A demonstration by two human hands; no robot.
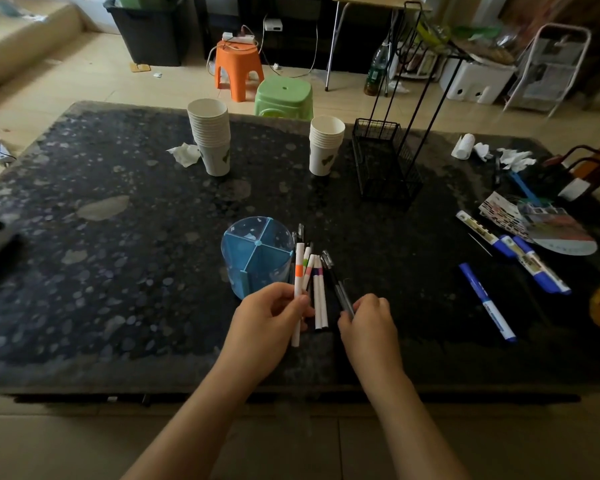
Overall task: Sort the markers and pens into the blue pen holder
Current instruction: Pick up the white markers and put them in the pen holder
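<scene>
On the tabletop (118, 271) before me, the pen holder (257, 254) stands left of the pens and markers (317, 289). Two paper cup stacks (212, 136) (324, 145) stand behind; the wire basket (385, 161) sits right of them. Four whiteboard markers (487, 303) lie far right.

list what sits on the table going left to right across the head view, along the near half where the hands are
blue pen holder → white marker with orange band in the left hand → two white markers lying on the table → dark pen at the right hand → lone blue marker
</scene>
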